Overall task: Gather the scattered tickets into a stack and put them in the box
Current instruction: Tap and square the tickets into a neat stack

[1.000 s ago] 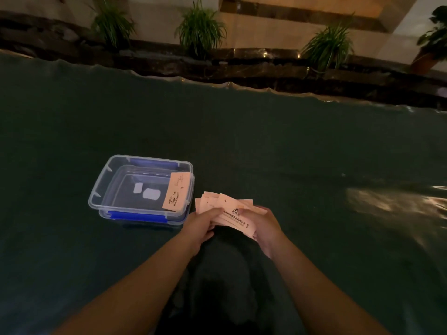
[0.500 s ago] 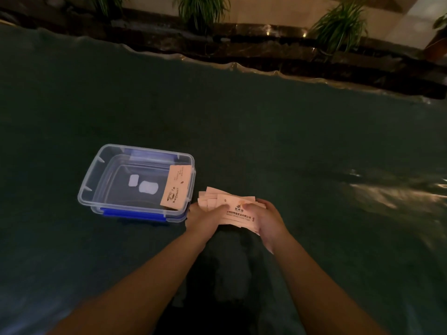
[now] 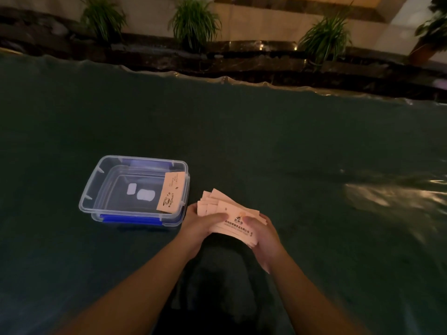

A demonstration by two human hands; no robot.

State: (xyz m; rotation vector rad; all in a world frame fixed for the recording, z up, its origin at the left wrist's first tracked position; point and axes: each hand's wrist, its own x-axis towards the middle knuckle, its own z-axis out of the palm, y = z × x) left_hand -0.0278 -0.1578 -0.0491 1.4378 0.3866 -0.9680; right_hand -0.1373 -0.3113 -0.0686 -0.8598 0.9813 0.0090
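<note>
At the left, one clear rectangular plastic box with blue latches (image 3: 134, 192) stands open on the dark green covered desk (image 3: 266, 146), lid off, probably so paper can go straight in. One pale pink printed ticket (image 3: 171, 196) already leans inside against its right wall. Just right of the box, the left hand (image 3: 198, 226) grips the near-left edge of a fanned bundle of pale pink paper tickets (image 3: 228, 213), thumb pressed on top. The right hand (image 3: 262, 234) cups the bundle's right end from below, thumb on top, likely to square the uneven edges into a stack. The sheets overlap too much to count. No loose tickets show elsewhere on the desk. Four potted plants (image 3: 194, 20) line the far ledge.
</note>
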